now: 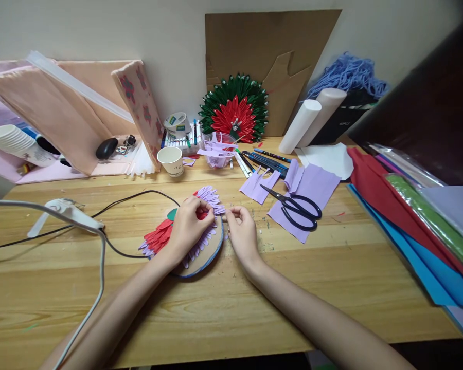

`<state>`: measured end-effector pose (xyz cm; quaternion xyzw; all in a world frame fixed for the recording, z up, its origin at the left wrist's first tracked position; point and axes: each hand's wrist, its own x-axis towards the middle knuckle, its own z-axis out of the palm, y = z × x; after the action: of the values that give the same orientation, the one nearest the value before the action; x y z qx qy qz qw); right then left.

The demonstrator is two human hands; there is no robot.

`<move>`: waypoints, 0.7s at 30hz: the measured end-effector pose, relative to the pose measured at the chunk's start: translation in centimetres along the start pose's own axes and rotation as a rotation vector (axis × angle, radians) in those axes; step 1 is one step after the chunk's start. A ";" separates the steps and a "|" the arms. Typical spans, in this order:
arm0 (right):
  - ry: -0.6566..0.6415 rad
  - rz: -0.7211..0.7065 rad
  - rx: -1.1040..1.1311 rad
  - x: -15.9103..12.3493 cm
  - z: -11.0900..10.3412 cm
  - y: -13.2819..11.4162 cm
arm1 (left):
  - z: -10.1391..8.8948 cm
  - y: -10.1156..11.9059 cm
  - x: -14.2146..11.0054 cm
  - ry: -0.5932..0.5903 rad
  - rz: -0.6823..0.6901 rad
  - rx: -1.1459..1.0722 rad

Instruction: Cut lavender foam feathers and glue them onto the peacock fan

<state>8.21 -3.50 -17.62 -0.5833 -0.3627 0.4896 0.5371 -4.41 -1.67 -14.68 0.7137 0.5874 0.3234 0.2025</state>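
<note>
A round cardboard disc [212, 249] with a blue edge lies on the table. Layered red petals [159, 236], fringed purple petals [208, 198] and a small green piece [172, 214] cover part of it. Over the disc is my left hand [189, 221], thumb and fingers pinched together; what they hold is hidden. At the disc's right edge, my right hand [242, 234] pinches the tip of what looks like a purple paper petal. Black-handled scissors [301, 210] rest open on a purple paper sheet [320, 180] to the right, beside a cut purple piece [259, 186].
A white glue gun [67, 210] lies left, with a grey cable [102, 267] crossing the front. Behind stand a paper cup [171, 161], a tub of purple scraps [218, 154], markers [243, 163] and a red-green petal fan [233, 110]. Coloured sheets [401, 205] line the right.
</note>
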 end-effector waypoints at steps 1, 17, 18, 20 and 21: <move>-0.013 0.005 -0.026 0.0 -0.1 -0.1 | 0.0 0.0 0.0 0.000 -0.001 0.002; -0.352 0.036 -0.272 2.9 -1.9 -1.8 | 0.2 0.2 -0.2 -0.002 0.020 0.005; -0.356 0.031 -0.274 3.0 -1.9 -1.8 | 0.2 0.2 -0.2 -0.001 0.022 0.005; -0.335 0.041 -0.277 3.1 -1.8 -1.7 | 0.2 0.2 -0.2 0.003 0.030 0.006; -0.315 0.051 -0.280 3.1 -1.8 -1.6 | 0.2 0.2 -0.2 0.004 0.035 0.005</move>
<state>10.94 -0.82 -16.70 -0.5775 -0.4920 0.5329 0.3748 -4.17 -1.94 -14.72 0.7235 0.5762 0.3268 0.1941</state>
